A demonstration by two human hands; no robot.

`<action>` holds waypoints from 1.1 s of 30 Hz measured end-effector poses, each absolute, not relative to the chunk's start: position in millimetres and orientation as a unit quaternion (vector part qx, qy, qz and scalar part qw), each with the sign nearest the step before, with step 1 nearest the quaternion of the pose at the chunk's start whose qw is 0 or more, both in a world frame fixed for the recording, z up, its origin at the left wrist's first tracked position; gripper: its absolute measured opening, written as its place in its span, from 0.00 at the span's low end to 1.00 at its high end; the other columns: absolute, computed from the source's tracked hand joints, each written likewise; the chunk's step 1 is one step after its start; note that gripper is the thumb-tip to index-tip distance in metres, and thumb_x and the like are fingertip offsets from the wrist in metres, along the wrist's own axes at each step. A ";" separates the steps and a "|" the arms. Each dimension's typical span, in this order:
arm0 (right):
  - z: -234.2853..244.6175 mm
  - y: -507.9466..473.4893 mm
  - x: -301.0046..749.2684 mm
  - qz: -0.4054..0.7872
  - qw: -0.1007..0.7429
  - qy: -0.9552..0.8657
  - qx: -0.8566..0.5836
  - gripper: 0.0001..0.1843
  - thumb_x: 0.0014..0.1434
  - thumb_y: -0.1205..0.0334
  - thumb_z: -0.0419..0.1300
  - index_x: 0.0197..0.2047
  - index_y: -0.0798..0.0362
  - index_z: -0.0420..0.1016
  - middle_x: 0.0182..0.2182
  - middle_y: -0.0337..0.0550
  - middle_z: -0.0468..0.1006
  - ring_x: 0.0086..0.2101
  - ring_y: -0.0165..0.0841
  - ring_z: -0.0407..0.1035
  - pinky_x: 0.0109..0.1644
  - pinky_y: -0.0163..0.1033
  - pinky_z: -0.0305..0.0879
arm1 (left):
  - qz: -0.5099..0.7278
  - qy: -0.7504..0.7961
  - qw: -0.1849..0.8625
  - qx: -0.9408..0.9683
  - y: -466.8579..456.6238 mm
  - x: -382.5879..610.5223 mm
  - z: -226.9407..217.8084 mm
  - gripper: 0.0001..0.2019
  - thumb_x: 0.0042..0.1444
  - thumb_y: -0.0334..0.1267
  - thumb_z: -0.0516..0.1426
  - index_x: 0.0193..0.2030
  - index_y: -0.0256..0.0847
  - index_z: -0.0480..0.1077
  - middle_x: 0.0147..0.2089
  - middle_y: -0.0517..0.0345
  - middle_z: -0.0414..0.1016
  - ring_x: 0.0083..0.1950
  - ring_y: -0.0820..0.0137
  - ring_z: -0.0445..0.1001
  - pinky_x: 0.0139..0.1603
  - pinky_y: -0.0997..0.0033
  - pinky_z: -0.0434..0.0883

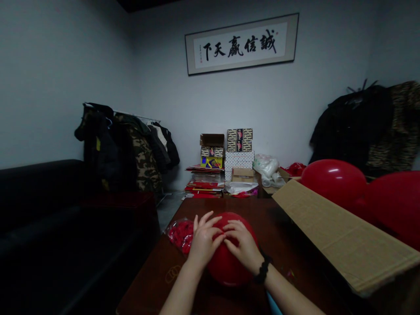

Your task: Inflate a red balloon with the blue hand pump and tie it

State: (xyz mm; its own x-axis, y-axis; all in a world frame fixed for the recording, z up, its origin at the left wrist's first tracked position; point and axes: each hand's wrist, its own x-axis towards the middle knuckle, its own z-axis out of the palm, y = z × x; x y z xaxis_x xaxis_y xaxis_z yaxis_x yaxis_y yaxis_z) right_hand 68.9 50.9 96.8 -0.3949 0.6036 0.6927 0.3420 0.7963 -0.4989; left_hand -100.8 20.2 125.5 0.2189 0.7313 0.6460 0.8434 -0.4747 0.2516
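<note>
A round, inflated red balloon (pixel 229 267) sits on the dark wooden table in front of me. Over its top, my left hand (pixel 205 238) has thumb and forefinger pinched together, the other fingers raised. My right hand (pixel 241 243), with a black band at its wrist, pinches at the same spot from the other side. The fingertips of both hands meet on the balloon, most likely at its neck, which they hide. Close to my left hand lies a clear plastic bag of small red balloons (pixel 180 234).
An open cardboard box (pixel 341 236) at the right holds large inflated red balloons (pixel 333 177). Stacked boxes (pixel 239 162) and red flat items stand beyond the table (pixel 151 280). A black sofa (pixel 42 210) and hanging coats (pixel 141 148) are at the left.
</note>
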 end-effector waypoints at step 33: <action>109.1 62.3 78.8 0.252 0.442 -0.754 -0.415 0.07 0.52 0.68 0.58 0.23 0.52 0.72 0.31 0.42 0.78 0.36 0.37 0.70 0.45 0.42 0.64 | -0.386 -0.452 0.126 -0.794 19.7 -80.4 117.9 0.07 0.55 0.29 0.55 0.30 0.42 0.72 0.52 0.54 0.76 0.61 0.57 0.65 0.65 0.34 0.48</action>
State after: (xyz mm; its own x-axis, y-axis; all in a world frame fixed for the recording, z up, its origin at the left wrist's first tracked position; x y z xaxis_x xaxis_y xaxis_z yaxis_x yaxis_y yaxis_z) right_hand 78.8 62.3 109.1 -0.2653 0.8490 0.4570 0.4027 0.5282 -0.7475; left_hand -80.4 19.7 117.9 0.2919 0.6207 0.7277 0.8159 -0.5586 0.1491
